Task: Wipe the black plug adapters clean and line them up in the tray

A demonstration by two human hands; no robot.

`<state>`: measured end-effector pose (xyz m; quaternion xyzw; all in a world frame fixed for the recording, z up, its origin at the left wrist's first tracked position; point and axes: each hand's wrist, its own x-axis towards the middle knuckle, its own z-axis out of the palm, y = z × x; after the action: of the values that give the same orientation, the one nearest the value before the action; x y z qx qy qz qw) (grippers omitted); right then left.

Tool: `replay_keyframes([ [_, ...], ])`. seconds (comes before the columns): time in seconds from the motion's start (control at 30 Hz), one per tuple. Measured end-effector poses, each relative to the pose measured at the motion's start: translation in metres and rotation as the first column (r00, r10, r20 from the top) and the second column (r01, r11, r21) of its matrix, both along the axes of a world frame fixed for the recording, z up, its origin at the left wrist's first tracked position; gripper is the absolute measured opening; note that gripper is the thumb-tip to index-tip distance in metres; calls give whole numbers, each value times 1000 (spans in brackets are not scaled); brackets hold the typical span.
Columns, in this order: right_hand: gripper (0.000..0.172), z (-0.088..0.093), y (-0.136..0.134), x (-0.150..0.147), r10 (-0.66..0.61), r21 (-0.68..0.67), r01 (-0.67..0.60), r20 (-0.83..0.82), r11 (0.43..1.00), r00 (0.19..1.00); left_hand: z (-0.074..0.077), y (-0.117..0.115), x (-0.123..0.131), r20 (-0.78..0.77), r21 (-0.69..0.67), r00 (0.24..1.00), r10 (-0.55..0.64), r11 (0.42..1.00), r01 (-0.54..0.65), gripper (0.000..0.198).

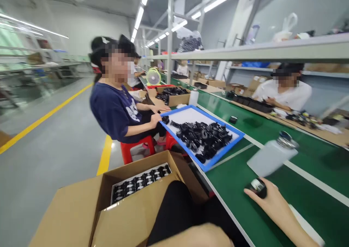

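Observation:
My right hand [275, 203] reaches in from the lower right over the green workbench [305, 218], its fingers closed around a small black part with a silver top [257, 188]. A blurred forearm or hand at the bottom edge, probably my left hand [191, 238], lies over my dark trousers [174, 218], and its fingers are hidden. Just beyond my right hand stands a white plastic bottle with a metal pump top [272, 156], tilted in this view and not touching my hand.
A blue-framed tray [174, 121] of black parts lies on the bench, with a co-worker's hand at its edge. At lower left, an open cardboard box [81, 203] holds rows of black parts. Another co-worker in white sits across the bench, among further boxes and parts.

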<state>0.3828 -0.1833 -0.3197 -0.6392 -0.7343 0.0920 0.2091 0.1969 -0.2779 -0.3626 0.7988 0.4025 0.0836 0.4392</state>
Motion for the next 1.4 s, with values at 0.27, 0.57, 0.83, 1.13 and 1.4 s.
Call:
replay_keyframes([
  [0.27, 54, 31, 4, 75, -260, -216, 337, 322, 916, 911, 42, 40, 4, 252, 41, 926, 281, 953, -301, 16],
  [0.57, 19, 31, -10, 79, -73, -409, 148, 194, 900, 978, 39, 90, 79, 158, 321, 858, 489, 796, -513, 51],
  [0.83, 32, 20, -1, 25, -69, 12, 69, -11, 998, 998, 32, 93, 79, 149, 366, 842, 518, 762, -534, 23],
  [1.13, 37, -2, -29, 14, 323, 203, -334, 87, 920, 942, 33, 95, 75, 102, 379, 888, 447, 808, -451, 21],
  [1.4, 44, 31, -31, 58, -22, -231, -75, -393, 970, 919, 32, 97, 74, 95, 361, 917, 388, 845, -395, 30],
])
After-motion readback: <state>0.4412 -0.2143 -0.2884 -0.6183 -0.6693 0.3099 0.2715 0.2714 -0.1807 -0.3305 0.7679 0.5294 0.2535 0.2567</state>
